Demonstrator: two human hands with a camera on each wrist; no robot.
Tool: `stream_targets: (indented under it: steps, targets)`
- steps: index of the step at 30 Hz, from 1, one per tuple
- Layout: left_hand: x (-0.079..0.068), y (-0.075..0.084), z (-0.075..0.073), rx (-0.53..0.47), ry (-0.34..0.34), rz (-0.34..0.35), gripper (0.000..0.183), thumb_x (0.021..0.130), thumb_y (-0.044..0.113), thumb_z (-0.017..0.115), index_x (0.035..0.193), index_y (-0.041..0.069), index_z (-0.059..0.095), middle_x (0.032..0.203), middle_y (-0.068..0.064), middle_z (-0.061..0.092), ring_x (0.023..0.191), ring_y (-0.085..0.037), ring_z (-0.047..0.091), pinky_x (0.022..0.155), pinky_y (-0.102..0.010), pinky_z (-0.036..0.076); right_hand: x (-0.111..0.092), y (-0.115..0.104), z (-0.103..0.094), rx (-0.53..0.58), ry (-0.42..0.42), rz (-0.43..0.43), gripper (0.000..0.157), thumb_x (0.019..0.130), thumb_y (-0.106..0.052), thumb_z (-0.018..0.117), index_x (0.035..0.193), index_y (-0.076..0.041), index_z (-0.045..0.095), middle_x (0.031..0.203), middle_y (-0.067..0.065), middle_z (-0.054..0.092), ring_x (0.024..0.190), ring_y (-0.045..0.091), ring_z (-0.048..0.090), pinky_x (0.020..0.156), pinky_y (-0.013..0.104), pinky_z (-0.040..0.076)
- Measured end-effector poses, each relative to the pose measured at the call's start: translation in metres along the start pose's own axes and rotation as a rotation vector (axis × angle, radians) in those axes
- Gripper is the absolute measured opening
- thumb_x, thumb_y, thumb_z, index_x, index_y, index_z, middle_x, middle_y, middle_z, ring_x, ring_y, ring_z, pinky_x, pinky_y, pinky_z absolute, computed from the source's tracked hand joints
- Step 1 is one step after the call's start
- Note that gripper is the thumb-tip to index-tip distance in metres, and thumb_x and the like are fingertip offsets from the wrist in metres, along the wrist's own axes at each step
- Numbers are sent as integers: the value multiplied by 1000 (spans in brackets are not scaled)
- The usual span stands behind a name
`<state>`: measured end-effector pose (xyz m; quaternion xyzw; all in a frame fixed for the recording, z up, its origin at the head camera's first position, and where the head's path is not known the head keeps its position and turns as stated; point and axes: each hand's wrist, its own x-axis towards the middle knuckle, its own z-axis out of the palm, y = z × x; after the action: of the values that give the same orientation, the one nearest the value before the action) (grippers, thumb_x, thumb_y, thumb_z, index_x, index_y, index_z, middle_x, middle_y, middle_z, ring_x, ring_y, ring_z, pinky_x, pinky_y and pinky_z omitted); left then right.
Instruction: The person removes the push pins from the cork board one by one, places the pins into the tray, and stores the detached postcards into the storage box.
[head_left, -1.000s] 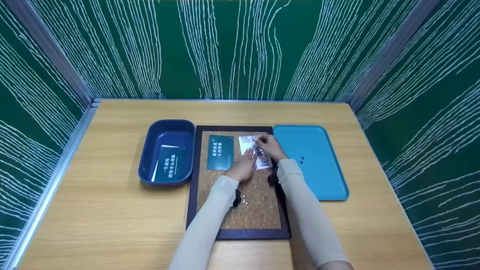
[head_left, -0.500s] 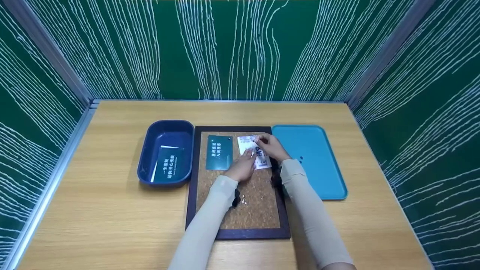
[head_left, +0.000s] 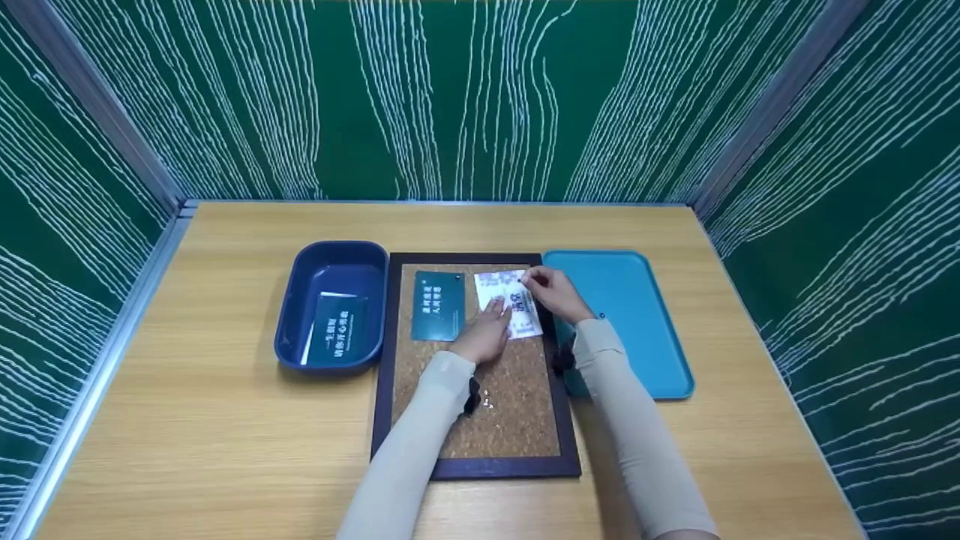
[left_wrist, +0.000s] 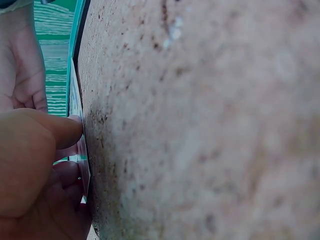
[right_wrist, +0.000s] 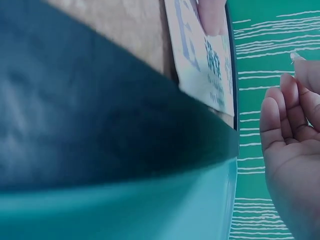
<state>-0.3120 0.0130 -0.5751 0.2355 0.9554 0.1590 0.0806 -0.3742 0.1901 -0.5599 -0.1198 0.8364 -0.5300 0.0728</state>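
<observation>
A white printed card (head_left: 528, 324) lies on the upper right of a cork board (head_left: 517, 431). My left hand (head_left: 482, 337) rests on this card, its fingers pressing on the lower left part; in the left wrist view the thumb (left_wrist: 67, 131) touches the card's edge. Thumb and index finger of my right hand (head_left: 560, 295) pinch a small push pin (right_wrist: 294, 56) near the card's upper right corner. The pin looks pale in the right wrist view, and a dark dot shows by the fingertips in the head view. Left of it lies a green card (head_left: 439, 319) with a dark pin at its top right corner.
A blue basin (head_left: 289, 330) holding another green card (head_left: 341, 330) stands left of the board. On the right lies a turquoise tray (head_left: 645, 315) with a small dark piece visible beside the right wrist. Several tiny clear pieces (head_left: 487, 400) lie on the lower cork.
My right hand has shifted a little to the right, from over the white card toward its upper right corner, uncovering more print. The left hand has stayed on the card.
</observation>
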Motion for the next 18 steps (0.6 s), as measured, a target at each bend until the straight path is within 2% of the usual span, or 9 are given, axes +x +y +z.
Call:
stream_targets:
  steps: [5,11,18]
  targets:
    - [-1,0,-2,-31,-20,-12,49,103,21,40,148,3,35,158,-17,24,147,-29,22,119,-40,24,-3,3,-7,-24,13,21,30,100,-21,52,109,6,61,110,21,61,87,19,52,75,25,44]
    - [-2,0,-3,-39,-42,-10,50,104,23,37,149,4,31,159,-16,20,148,-29,18,121,-41,21,-7,5,-15,-14,35,23,29,99,-21,54,105,6,62,100,16,59,81,21,49,69,26,42]
    - [-4,1,-4,-47,-36,-4,50,104,23,37,149,3,33,159,-16,20,148,-30,18,121,-41,19,-13,9,-29,-3,51,50,34,99,-27,54,108,5,62,106,20,59,85,20,49,74,28,42]
